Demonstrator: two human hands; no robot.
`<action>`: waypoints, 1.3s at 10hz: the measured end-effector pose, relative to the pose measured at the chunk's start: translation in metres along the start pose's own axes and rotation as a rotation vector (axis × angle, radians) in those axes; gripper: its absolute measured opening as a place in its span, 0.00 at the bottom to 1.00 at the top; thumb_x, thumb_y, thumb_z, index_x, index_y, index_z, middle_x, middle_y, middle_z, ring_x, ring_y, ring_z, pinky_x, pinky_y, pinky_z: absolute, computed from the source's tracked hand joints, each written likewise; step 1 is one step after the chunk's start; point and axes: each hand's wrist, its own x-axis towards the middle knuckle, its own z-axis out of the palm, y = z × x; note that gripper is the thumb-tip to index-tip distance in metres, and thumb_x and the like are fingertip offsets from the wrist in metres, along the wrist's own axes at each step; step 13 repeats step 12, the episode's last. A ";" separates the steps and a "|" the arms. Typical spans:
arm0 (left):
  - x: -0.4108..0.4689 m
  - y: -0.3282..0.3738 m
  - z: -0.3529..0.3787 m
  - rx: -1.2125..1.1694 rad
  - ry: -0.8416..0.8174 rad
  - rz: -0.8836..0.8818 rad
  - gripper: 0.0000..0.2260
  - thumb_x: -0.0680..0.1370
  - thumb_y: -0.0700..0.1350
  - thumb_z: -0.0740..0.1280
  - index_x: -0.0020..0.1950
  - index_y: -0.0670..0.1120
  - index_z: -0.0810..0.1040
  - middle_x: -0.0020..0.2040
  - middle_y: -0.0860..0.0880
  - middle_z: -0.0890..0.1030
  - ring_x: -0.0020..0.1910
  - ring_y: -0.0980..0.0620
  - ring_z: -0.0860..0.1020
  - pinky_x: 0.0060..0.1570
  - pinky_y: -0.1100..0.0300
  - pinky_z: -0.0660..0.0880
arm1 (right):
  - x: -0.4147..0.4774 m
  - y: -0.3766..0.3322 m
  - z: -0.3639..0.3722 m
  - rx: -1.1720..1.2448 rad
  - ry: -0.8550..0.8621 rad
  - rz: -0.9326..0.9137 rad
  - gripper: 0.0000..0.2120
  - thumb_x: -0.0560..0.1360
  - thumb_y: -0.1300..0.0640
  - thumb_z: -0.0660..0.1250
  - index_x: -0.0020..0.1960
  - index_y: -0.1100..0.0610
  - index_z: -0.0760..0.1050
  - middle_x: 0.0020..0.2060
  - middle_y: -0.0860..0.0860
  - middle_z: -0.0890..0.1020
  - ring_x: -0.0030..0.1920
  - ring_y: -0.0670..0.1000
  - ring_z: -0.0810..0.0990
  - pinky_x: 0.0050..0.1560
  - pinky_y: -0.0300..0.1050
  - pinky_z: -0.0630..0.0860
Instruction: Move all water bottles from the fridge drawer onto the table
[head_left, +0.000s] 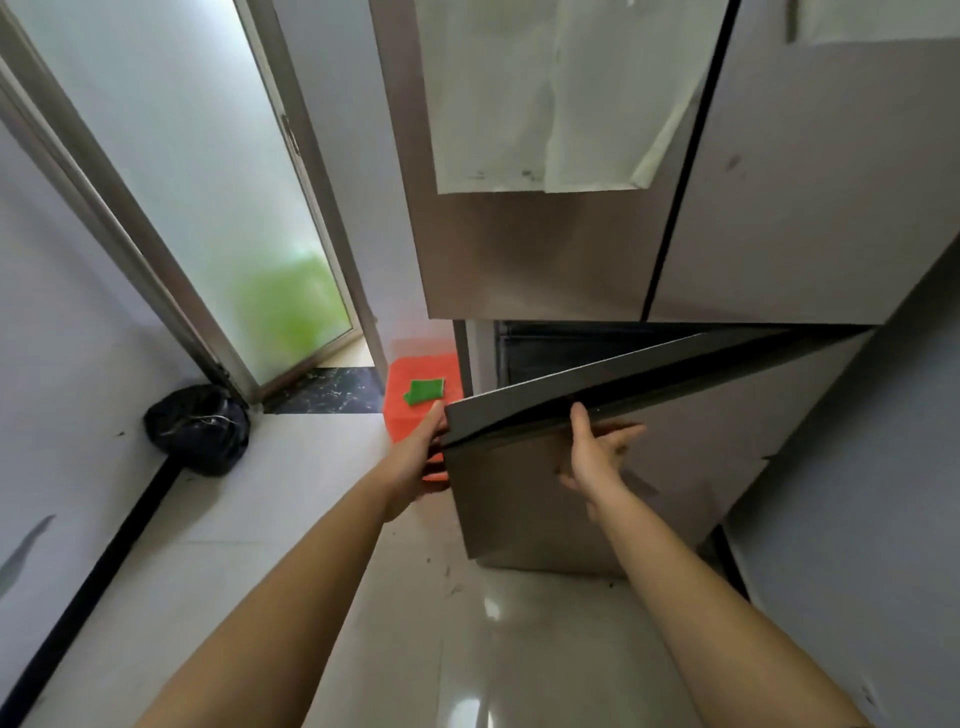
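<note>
Left grip (423, 453), right grip (597, 453) on drawer (524, 512)

The fridge drawer (597, 493) juts out below the upper doors (545, 249); left of it a mat (415, 421) lies on the floor (322, 519), a cloth (426, 391) on it; farther left a bag (200, 428) sits cornered beside the glass door (208, 182).

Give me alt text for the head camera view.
Two bare hands are on a partly open fridge drawer front: the left hand holds its left edge, the right hand rests near its top edge. What is inside cannot be seen. A black bag sits on the floor at left.
</note>
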 end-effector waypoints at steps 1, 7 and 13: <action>0.028 0.006 -0.008 0.050 0.002 0.148 0.22 0.77 0.63 0.66 0.68 0.56 0.73 0.63 0.52 0.80 0.60 0.53 0.78 0.57 0.59 0.75 | 0.018 -0.009 0.026 -0.014 0.045 -0.014 0.53 0.72 0.28 0.62 0.76 0.41 0.25 0.81 0.53 0.39 0.79 0.62 0.53 0.72 0.67 0.64; 0.181 0.054 0.039 -0.107 0.278 0.093 0.57 0.58 0.61 0.76 0.80 0.46 0.53 0.80 0.44 0.56 0.75 0.43 0.65 0.73 0.45 0.64 | 0.140 -0.048 0.002 0.099 0.144 -0.010 0.50 0.69 0.60 0.65 0.80 0.40 0.40 0.80 0.53 0.54 0.80 0.57 0.53 0.74 0.64 0.64; 0.101 0.071 0.051 0.833 0.707 0.545 0.32 0.75 0.50 0.67 0.76 0.45 0.61 0.76 0.41 0.62 0.74 0.41 0.64 0.70 0.46 0.68 | 0.060 -0.121 -0.046 -0.324 0.139 -0.448 0.06 0.79 0.55 0.67 0.52 0.51 0.81 0.51 0.50 0.85 0.57 0.54 0.81 0.57 0.46 0.75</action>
